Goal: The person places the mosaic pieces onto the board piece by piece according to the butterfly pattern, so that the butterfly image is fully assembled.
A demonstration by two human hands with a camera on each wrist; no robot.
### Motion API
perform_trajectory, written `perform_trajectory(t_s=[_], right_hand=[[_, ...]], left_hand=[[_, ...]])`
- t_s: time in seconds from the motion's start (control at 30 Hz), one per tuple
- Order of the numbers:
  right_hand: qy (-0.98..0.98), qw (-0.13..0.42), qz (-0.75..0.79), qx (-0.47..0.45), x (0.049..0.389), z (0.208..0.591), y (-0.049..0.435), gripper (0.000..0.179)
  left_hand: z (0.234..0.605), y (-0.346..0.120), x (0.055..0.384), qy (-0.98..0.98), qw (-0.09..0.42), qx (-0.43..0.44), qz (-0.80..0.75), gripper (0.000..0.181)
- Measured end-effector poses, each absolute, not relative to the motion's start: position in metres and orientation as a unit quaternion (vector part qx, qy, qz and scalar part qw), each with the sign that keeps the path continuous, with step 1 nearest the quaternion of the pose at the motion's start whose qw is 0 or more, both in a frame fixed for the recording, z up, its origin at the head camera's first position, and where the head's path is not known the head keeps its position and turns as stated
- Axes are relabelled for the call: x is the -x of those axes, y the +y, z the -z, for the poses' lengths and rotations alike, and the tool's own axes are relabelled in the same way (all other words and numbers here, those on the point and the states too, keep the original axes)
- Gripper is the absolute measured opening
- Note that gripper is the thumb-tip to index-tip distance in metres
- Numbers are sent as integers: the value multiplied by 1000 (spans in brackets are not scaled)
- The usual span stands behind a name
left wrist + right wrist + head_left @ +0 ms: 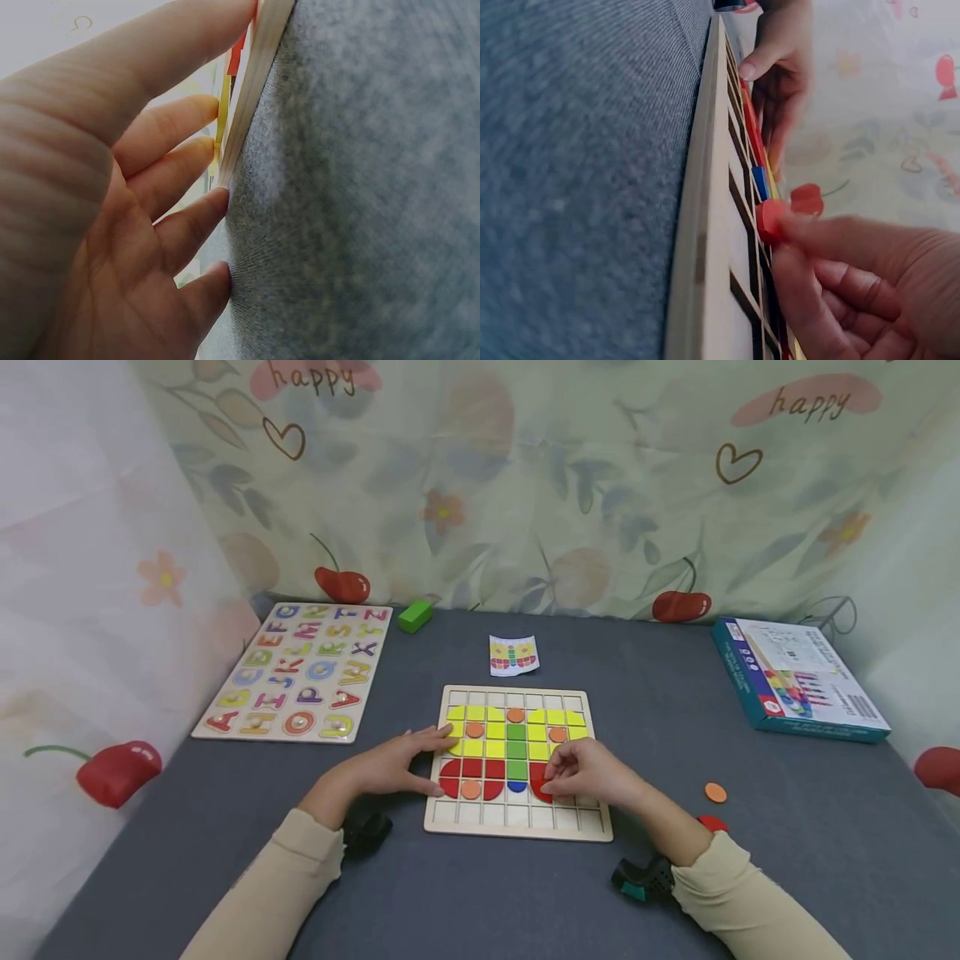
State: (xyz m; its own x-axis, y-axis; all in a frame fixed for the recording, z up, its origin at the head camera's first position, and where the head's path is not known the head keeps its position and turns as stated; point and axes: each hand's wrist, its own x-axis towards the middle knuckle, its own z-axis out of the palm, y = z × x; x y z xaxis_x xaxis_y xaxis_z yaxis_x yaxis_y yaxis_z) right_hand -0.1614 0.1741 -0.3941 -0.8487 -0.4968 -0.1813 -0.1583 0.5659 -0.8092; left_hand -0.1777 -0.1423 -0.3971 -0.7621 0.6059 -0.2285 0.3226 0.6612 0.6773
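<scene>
A wooden grid board [480, 828] holds a butterfly-like pattern of yellow, red, green, orange and blue pieces. My left hand [393, 764] rests along the board's left edge, fingers spread and the thumb near the lower red pieces [450, 768]. In the left wrist view its fingertips [206, 109] touch the yellow pieces and the wooden rim. My right hand [592, 772] pinches a red piece [768, 220] between thumb and finger, over the grid just right of the blue half-round piece [517, 786]. The hand covers part of the board's right side.
A small picture card [513, 656] with a similar pattern lies behind the board. To the left is an alphabet board [300, 685], with a green block [415, 617] beside it. A flat box [802, 677] lies at right. An orange disc [716, 792] and a red piece [712, 823] lie near my right forearm.
</scene>
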Motion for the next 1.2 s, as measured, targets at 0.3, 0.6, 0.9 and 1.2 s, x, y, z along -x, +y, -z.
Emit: perform_trajectory(t_s=[0.3, 0.6, 0.9, 1.2], right_hand=[[883, 171, 384, 209, 155, 395, 170, 18], [885, 170, 379, 210, 153, 394, 179, 22], [881, 164, 412, 164, 152, 383, 229, 37], [878, 151, 443, 97, 139, 383, 285, 43]], left_hand=[[396, -141, 178, 882, 224, -266, -317, 77], [397, -141, 177, 882, 222, -268, -319, 77], [398, -141, 178, 882, 221, -272, -317, 77], [398, -141, 178, 883, 218, -271, -316, 78]])
